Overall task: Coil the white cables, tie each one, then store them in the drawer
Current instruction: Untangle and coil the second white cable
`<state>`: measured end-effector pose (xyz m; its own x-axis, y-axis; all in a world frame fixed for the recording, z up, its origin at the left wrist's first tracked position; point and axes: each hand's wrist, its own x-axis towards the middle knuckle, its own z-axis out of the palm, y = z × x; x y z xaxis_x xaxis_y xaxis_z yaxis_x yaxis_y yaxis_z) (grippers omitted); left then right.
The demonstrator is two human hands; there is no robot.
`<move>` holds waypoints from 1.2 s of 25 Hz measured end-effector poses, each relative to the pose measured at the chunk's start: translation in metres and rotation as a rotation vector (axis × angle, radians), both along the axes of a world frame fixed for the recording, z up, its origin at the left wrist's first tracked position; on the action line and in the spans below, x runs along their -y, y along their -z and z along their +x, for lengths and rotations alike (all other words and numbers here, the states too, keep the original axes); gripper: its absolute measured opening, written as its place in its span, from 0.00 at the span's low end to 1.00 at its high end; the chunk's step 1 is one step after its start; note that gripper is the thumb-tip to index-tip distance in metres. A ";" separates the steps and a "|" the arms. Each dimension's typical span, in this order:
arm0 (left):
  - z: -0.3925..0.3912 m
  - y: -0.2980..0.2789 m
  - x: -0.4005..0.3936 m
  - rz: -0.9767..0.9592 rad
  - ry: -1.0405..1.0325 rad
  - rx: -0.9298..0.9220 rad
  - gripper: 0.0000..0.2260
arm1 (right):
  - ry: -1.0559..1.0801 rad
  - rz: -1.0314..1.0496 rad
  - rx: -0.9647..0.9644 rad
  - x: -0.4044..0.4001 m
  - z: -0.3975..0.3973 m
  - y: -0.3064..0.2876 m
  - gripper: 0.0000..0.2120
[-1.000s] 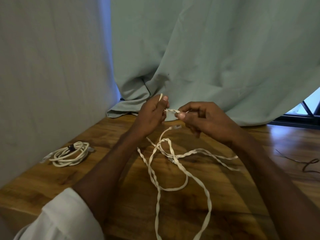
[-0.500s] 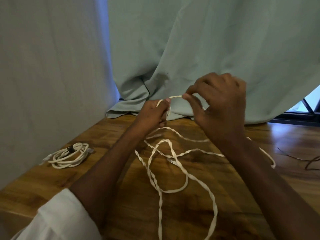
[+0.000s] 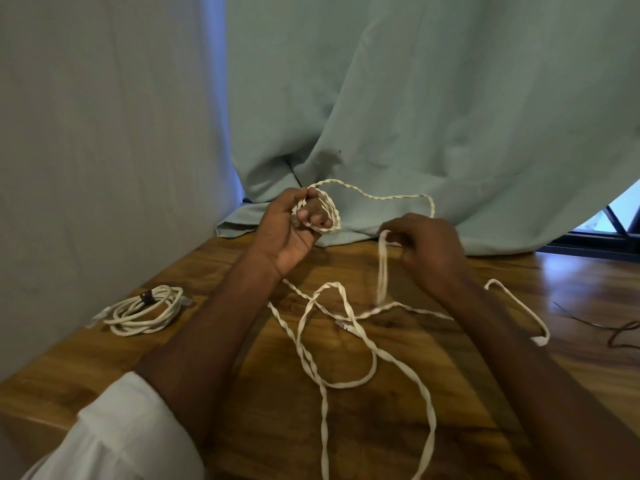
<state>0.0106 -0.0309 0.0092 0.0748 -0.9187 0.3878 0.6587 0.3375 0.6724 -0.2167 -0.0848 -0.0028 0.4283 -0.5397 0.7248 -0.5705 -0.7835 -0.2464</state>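
Note:
A long white twisted cable [image 3: 360,341] sprawls in loose loops over the wooden table [image 3: 242,393]. My left hand [image 3: 294,226] is raised above the table's far side, with a few small turns of this cable wound around its fingers. From there the cable arcs right to my right hand [image 3: 429,247], which pinches a strand that hangs down to the table. A second white cable [image 3: 145,310] lies coiled at the left, bound by a dark tie. No drawer is in view.
A pale green curtain [image 3: 415,116] hangs behind the table and rests on its far edge. A light wall [image 3: 86,150] borders the left side. A thin dark wire [image 3: 620,332] lies at the right edge. A window frame [image 3: 613,226] shows at the far right.
My right hand has swung around my left hand and dropped to the right, laying a turn of cable around my left fingers. The loose loops on the table have shifted slightly.

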 end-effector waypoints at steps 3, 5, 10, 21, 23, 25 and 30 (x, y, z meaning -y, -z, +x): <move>-0.002 0.001 -0.003 0.004 0.029 0.006 0.11 | 0.236 -0.016 -0.095 0.018 -0.020 -0.002 0.18; -0.002 0.001 -0.005 0.008 0.045 -0.011 0.11 | 0.198 0.079 -0.120 0.017 -0.024 -0.006 0.21; -0.015 0.007 -0.001 0.034 0.004 0.152 0.11 | -0.126 0.593 0.358 -0.008 -0.001 -0.021 0.14; -0.043 0.005 -0.016 0.044 0.102 0.414 0.14 | -0.082 0.320 0.134 -0.018 0.014 -0.014 0.11; -0.046 0.004 -0.019 0.030 0.045 0.560 0.15 | -0.088 0.380 0.156 -0.016 0.010 -0.014 0.13; -0.047 0.002 -0.022 0.016 0.026 0.669 0.16 | -0.098 0.439 0.179 -0.016 0.009 -0.012 0.12; -0.042 -0.002 -0.032 -0.022 -0.172 1.000 0.22 | -0.141 0.487 0.104 -0.021 0.011 -0.012 0.12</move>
<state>-0.0313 0.0010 0.0115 -0.1633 -0.9179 0.3616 -0.2614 0.3937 0.8813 -0.2061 -0.0635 0.0093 0.4608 -0.7672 0.4462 -0.4206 -0.6315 -0.6514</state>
